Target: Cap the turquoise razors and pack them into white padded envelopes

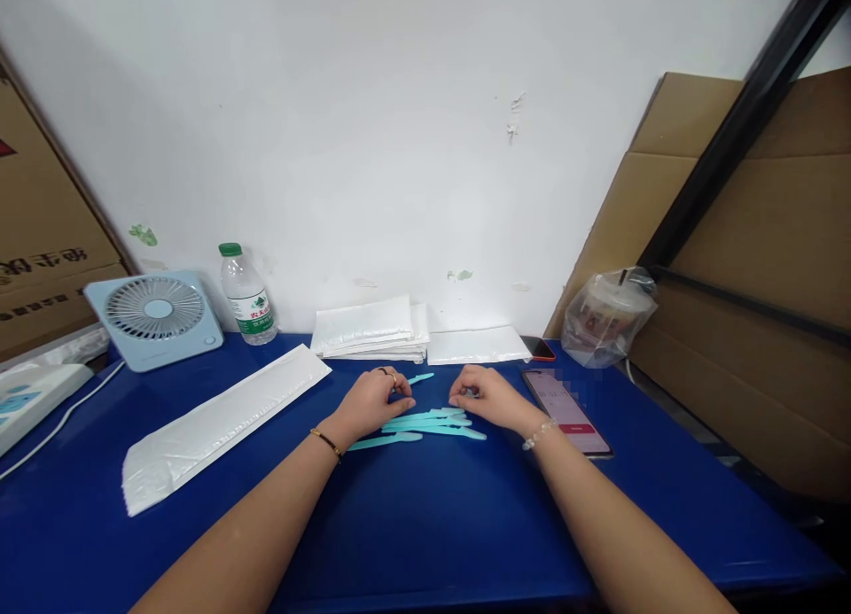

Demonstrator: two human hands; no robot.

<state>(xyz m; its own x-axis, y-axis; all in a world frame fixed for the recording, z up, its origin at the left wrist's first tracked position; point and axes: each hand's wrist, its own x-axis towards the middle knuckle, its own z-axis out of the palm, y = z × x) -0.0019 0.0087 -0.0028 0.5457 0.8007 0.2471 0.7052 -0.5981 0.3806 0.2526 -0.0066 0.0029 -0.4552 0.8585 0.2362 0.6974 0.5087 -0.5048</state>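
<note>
Slim turquoise plastic sticks, shaped like eyebrow razors (432, 425), lie in a loose pile on the blue table (425, 525). My left hand (373, 400) is at the pile's left side, its fingers curled and thumb pointing right. Another turquoise razor (421, 378) shows just beyond those fingers, partly covered by them. Across from it, my right hand (488, 396) hovers at the pile's right end with thumb and fingertips pinched together. Whatever either pinch holds is too small or hidden to make out.
A long white padded mailer (219, 428) lies at left, with stacked white mailers (365, 329) by the wall. Around them are a blue fan (158, 309), a water bottle (247, 299), a lit phone (568, 410), a bagged drink cup (608, 317) and a second phone (538, 348).
</note>
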